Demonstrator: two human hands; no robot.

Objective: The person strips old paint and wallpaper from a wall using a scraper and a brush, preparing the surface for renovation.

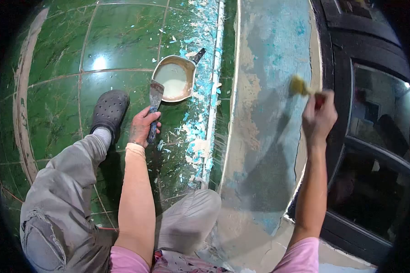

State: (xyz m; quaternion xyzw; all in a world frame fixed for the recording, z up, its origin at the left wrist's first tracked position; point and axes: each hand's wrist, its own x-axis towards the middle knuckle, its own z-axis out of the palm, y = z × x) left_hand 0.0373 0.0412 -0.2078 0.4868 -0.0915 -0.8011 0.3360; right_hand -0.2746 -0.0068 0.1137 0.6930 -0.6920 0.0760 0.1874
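Left hand (pixel 143 127), fingers clenched around scraper (pixel 155 102) at pan (pixel 174 81) rim; right hand (pixel 319 116), fingers clenched around brush (pixel 299 86) by wall (pixel 264 136) edge; open floor (pixel 54 91) leftward.

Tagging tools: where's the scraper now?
Head view, left of centre: the scraper is gripped in the left hand, blade tip at the rim of the pan on the green floor, beside the grey clog.

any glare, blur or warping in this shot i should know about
Head view: strong fisheye, the grout lines of the green floor tiles bow and the corners go black; a bright glare spot sits on a tile near the pan; the brush in the right hand is blurred; a dim shadow falls on the wall; the scraper in the left hand is sharp.
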